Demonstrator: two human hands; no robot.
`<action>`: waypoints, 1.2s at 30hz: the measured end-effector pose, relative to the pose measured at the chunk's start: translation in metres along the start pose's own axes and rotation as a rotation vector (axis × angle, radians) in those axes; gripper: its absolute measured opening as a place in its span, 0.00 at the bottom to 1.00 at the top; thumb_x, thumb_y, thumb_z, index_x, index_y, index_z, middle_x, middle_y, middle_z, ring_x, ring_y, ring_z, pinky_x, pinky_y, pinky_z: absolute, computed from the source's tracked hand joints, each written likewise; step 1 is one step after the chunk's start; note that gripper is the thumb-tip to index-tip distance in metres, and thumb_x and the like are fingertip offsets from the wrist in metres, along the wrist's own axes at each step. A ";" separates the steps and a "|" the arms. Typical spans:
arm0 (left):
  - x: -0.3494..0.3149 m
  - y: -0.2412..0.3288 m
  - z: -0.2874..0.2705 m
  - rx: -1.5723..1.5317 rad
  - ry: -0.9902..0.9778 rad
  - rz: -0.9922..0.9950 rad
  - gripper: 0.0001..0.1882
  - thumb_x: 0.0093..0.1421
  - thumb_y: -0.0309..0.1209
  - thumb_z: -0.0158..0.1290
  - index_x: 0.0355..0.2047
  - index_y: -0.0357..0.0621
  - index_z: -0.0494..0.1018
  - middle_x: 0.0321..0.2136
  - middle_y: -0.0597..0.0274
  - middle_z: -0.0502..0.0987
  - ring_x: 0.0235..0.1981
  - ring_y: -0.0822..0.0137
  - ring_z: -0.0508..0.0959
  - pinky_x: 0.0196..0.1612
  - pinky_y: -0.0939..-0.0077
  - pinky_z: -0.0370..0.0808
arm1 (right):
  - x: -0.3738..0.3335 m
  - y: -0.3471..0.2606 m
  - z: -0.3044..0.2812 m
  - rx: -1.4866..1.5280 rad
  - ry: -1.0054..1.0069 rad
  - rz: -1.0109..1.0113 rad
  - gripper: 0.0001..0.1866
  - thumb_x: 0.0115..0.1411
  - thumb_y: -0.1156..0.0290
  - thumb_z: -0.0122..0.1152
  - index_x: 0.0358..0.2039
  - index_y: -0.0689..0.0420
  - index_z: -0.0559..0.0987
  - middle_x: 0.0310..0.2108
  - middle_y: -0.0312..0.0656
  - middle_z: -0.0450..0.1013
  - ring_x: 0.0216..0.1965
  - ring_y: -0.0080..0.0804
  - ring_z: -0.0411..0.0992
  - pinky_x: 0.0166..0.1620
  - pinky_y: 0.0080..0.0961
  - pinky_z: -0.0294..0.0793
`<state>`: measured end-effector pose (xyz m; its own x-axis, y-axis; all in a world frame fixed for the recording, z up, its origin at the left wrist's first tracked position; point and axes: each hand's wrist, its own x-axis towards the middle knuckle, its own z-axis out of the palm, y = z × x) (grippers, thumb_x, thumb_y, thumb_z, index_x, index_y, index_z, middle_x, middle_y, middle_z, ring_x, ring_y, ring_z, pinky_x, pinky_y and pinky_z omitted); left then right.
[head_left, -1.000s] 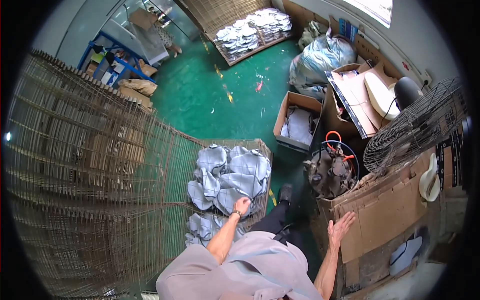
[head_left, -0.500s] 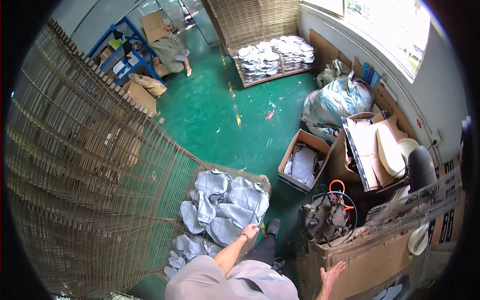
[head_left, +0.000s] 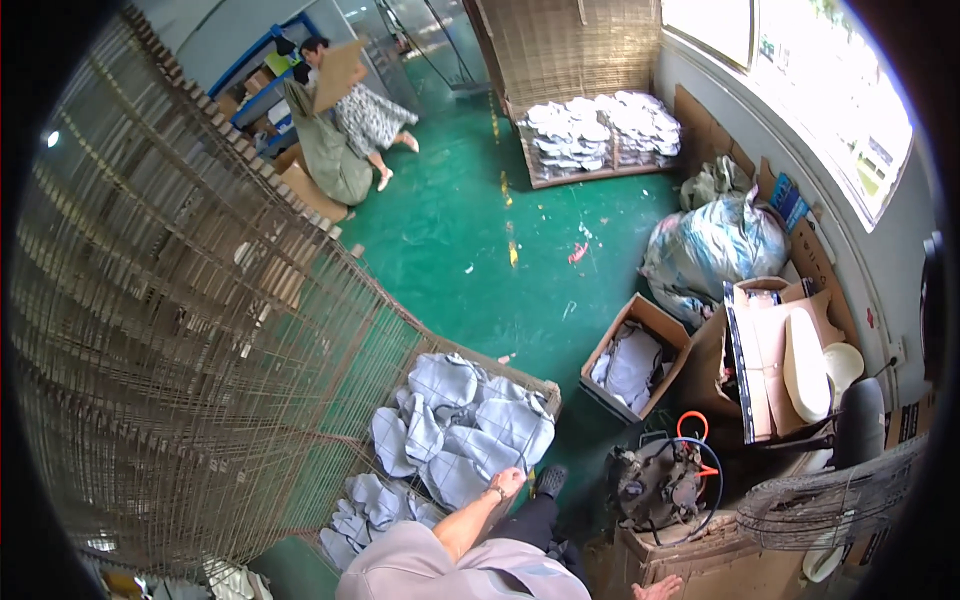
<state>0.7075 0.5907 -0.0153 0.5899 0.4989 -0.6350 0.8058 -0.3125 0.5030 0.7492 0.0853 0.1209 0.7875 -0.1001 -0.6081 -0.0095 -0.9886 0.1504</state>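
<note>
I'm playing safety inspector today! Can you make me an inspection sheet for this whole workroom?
Surface: green floor with yellow tape marks and a pink scrap.
Job's things: grey-blue pieces lying on a wire rack.
Clutter: open cardboard box, stuffed bag, wire-caged fan.
Hands: left hand at the rack's edge, grip unclear; right hand open, partly cut off by the picture's lower edge.
Cables: orange tube and dark looped hose at a machine.
Surroundings: another person near a blue shelf; bright window.

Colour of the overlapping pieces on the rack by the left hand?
The pieces are pale blue-grey; head view shows it.
</note>
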 end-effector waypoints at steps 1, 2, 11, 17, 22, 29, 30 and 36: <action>-0.007 -0.003 0.003 -0.003 0.017 -0.011 0.22 0.59 0.48 0.53 0.48 0.50 0.77 0.44 0.51 0.80 0.48 0.52 0.79 0.51 0.63 0.75 | -0.001 0.004 0.002 -0.008 -0.019 0.007 0.64 0.47 0.29 0.60 0.64 0.76 0.53 0.64 0.69 0.53 0.66 0.66 0.49 0.67 0.57 0.46; -0.009 -0.005 0.004 -0.006 0.033 -0.023 0.22 0.59 0.48 0.53 0.48 0.50 0.77 0.44 0.51 0.80 0.48 0.53 0.79 0.51 0.63 0.75 | 0.000 0.006 0.004 -0.018 -0.039 0.014 0.65 0.47 0.28 0.59 0.64 0.76 0.53 0.64 0.70 0.53 0.66 0.66 0.50 0.67 0.57 0.47; -0.012 0.016 -0.017 -0.164 0.208 -0.032 0.21 0.60 0.46 0.54 0.50 0.49 0.76 0.42 0.52 0.82 0.46 0.55 0.81 0.50 0.64 0.76 | 0.000 -0.004 -0.031 -0.021 -0.085 -0.023 0.57 0.52 0.36 0.61 0.63 0.76 0.57 0.62 0.66 0.58 0.63 0.64 0.55 0.65 0.54 0.54; 0.043 0.015 -0.051 -0.244 0.285 -0.068 0.20 0.61 0.44 0.54 0.49 0.49 0.76 0.41 0.53 0.82 0.44 0.55 0.81 0.48 0.64 0.76 | 0.035 -0.012 -0.042 0.103 -0.188 0.217 0.39 0.52 0.61 0.69 0.62 0.59 0.65 0.57 0.56 0.65 0.57 0.50 0.65 0.57 0.43 0.67; 0.068 0.026 -0.093 -0.322 0.343 -0.033 0.20 0.62 0.42 0.53 0.50 0.47 0.75 0.39 0.54 0.83 0.42 0.56 0.82 0.46 0.65 0.77 | 0.067 -0.058 -0.115 0.322 -0.574 0.169 0.48 0.51 0.55 0.70 0.68 0.55 0.57 0.66 0.57 0.56 0.64 0.57 0.57 0.65 0.45 0.60; 0.073 0.048 -0.171 -0.375 0.582 0.069 0.17 0.64 0.37 0.54 0.50 0.43 0.74 0.37 0.54 0.82 0.38 0.59 0.82 0.42 0.66 0.78 | 0.110 -0.097 -0.159 0.225 -0.520 0.003 0.48 0.50 0.55 0.68 0.67 0.59 0.57 0.64 0.60 0.58 0.62 0.59 0.59 0.64 0.47 0.61; 0.070 0.060 -0.196 -0.365 0.648 0.106 0.17 0.64 0.37 0.54 0.50 0.43 0.73 0.37 0.54 0.81 0.37 0.58 0.82 0.41 0.65 0.78 | 0.118 -0.101 -0.166 0.212 -0.503 -0.017 0.48 0.50 0.55 0.67 0.67 0.60 0.57 0.63 0.60 0.59 0.62 0.60 0.60 0.63 0.47 0.61; 0.011 0.175 -0.425 0.092 1.427 0.536 0.19 0.65 0.34 0.53 0.54 0.37 0.71 0.52 0.47 0.74 0.55 0.48 0.73 0.57 0.58 0.69 | 0.161 -0.126 -0.195 0.123 -0.425 -0.155 0.47 0.50 0.55 0.66 0.66 0.64 0.58 0.62 0.63 0.60 0.60 0.62 0.61 0.62 0.49 0.62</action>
<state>0.8331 0.8850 0.3150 0.3054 0.6353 0.7093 0.5527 -0.7249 0.4112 0.9977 0.2156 0.1560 0.4633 0.0379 -0.8854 -0.0049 -0.9990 -0.0453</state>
